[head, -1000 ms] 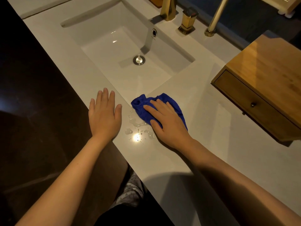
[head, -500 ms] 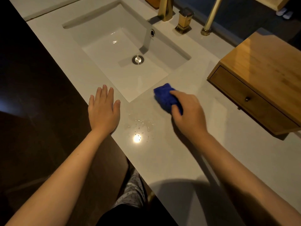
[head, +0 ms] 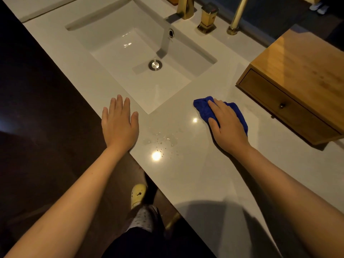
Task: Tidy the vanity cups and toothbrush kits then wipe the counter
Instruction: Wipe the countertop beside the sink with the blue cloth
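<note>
Head view: your right hand (head: 228,127), fingers straight, presses the blue cloth (head: 202,108) at centre right to wipe the counter (head: 195,175); your left hand (head: 119,123) lies flat, fingers straight, bracing you.

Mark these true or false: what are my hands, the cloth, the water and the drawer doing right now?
1. The right hand presses a blue cloth onto the counter. True.
2. The left hand is curled into a fist. False: it lies flat, fingers straight, at the counter's edge.
3. Water droplets lie on the counter between the hands. True.
4. The drawer of the wooden box is pulled open. False: it is closed.
</note>
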Action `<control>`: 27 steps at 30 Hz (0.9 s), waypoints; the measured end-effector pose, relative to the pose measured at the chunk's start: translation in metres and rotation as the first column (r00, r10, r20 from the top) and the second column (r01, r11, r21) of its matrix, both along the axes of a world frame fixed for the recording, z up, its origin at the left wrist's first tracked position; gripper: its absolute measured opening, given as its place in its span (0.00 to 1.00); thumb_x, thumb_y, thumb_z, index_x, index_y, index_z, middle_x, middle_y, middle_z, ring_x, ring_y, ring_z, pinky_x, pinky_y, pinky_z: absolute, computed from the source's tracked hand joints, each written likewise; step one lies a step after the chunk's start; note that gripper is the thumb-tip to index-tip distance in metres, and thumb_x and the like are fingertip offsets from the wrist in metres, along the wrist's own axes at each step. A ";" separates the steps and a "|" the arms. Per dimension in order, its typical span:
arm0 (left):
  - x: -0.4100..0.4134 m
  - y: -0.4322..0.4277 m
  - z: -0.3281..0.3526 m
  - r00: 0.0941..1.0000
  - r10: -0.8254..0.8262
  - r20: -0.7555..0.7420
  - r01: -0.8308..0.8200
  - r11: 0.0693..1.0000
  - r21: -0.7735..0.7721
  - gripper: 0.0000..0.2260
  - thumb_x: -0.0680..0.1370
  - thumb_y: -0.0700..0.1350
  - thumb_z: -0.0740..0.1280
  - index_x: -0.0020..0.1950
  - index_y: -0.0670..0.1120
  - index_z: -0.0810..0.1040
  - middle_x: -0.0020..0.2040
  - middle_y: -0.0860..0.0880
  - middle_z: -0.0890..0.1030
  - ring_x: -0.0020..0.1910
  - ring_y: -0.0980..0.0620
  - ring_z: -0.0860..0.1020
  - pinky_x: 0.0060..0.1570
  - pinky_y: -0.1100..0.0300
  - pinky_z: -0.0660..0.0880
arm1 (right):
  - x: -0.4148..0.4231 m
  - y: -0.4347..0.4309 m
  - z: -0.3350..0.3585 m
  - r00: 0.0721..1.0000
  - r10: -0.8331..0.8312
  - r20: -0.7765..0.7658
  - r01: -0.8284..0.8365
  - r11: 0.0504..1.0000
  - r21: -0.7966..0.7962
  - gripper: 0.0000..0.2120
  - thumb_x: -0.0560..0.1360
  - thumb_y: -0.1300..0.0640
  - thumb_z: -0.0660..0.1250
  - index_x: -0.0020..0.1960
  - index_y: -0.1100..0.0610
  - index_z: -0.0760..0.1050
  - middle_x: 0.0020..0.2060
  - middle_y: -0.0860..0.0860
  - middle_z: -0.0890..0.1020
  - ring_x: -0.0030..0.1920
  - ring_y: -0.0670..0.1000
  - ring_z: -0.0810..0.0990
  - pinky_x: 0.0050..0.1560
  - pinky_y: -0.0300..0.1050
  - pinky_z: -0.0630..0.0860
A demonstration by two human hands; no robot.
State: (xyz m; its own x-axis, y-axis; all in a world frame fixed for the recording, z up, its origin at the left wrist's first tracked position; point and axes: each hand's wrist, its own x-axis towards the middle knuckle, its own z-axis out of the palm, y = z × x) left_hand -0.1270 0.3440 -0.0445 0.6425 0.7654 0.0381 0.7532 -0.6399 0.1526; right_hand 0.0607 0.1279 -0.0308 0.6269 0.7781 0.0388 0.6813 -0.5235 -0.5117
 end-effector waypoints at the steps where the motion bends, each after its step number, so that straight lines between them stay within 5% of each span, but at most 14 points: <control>1: 0.000 0.000 0.000 1.000 -0.001 -0.001 0.001 1.000 -0.002 0.23 0.80 0.51 0.49 0.73 0.43 0.60 0.75 0.43 0.61 0.75 0.44 0.56 0.73 0.45 0.54 | -0.005 0.001 -0.001 0.999 -0.052 -0.002 0.052 0.999 0.014 0.22 0.80 0.59 0.58 0.73 0.58 0.62 0.72 0.55 0.68 0.71 0.55 0.66 0.73 0.50 0.60; 4: -0.001 0.000 0.001 1.000 -0.007 -0.002 0.007 1.000 -0.011 0.23 0.80 0.51 0.49 0.73 0.43 0.59 0.75 0.43 0.60 0.75 0.44 0.56 0.73 0.46 0.53 | -0.017 0.004 -0.004 0.989 -0.145 0.005 0.144 0.989 0.030 0.21 0.80 0.60 0.57 0.72 0.59 0.63 0.71 0.56 0.69 0.70 0.56 0.67 0.72 0.52 0.62; 9: -0.003 0.001 0.001 0.999 -0.027 -0.032 0.026 0.999 -0.024 0.24 0.80 0.52 0.48 0.74 0.43 0.56 0.76 0.43 0.58 0.75 0.44 0.54 0.73 0.47 0.51 | -0.049 0.014 -0.006 0.947 -0.320 0.013 0.319 0.947 0.036 0.21 0.79 0.62 0.57 0.71 0.59 0.64 0.67 0.56 0.72 0.67 0.56 0.69 0.66 0.40 0.55; 12: -0.006 0.002 0.003 0.996 -0.071 -0.060 0.068 0.997 -0.048 0.25 0.80 0.52 0.47 0.75 0.43 0.53 0.77 0.43 0.55 0.76 0.45 0.51 0.74 0.47 0.49 | -0.070 0.021 -0.007 0.904 -0.428 -0.011 0.428 0.903 0.036 0.21 0.79 0.61 0.57 0.72 0.59 0.64 0.68 0.56 0.71 0.69 0.55 0.68 0.70 0.44 0.57; 16: -0.014 0.015 0.009 0.977 -0.213 -0.032 0.204 0.964 -0.173 0.27 0.80 0.55 0.46 0.76 0.43 0.49 0.78 0.42 0.49 0.76 0.45 0.46 0.74 0.48 0.43 | -0.098 0.035 -0.009 0.819 -0.572 -0.031 0.573 0.819 0.020 0.21 0.80 0.58 0.56 0.73 0.58 0.62 0.72 0.55 0.68 0.72 0.55 0.65 0.75 0.52 0.58; 21: -0.015 0.070 0.020 0.868 -0.482 0.114 0.495 0.829 -0.262 0.22 0.81 0.46 0.52 0.74 0.43 0.57 0.77 0.42 0.55 0.76 0.46 0.49 0.75 0.48 0.46 | -0.135 0.065 -0.010 0.647 -0.762 0.008 0.762 0.647 -0.021 0.22 0.80 0.58 0.56 0.74 0.56 0.59 0.73 0.54 0.66 0.73 0.56 0.64 0.75 0.53 0.57; 24: -0.011 0.106 0.019 0.807 -0.582 0.099 0.590 0.790 -0.169 0.23 0.80 0.46 0.53 0.74 0.43 0.56 0.77 0.43 0.56 0.76 0.45 0.50 0.73 0.48 0.44 | -0.156 0.086 -0.011 0.589 -0.807 0.049 0.808 0.587 -0.046 0.23 0.80 0.58 0.55 0.74 0.57 0.57 0.73 0.56 0.65 0.74 0.57 0.62 0.75 0.52 0.54; 27: -0.005 0.140 0.016 0.840 -0.543 -0.016 0.541 0.839 -0.058 0.25 0.80 0.51 0.52 0.74 0.42 0.56 0.76 0.40 0.57 0.75 0.42 0.53 0.72 0.43 0.48 | -0.168 0.108 -0.010 0.536 -0.841 0.068 0.844 0.533 -0.065 0.23 0.80 0.57 0.54 0.74 0.59 0.58 0.73 0.57 0.65 0.73 0.57 0.63 0.76 0.53 0.56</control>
State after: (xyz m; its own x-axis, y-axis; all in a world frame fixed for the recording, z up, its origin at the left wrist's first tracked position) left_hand -0.1317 0.4841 -0.0288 0.9554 0.2949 -0.0168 0.2931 -0.9394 0.1777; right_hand -0.1075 0.2357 -0.0405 0.9935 -0.1095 0.0303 -0.0860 -0.8990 -0.4294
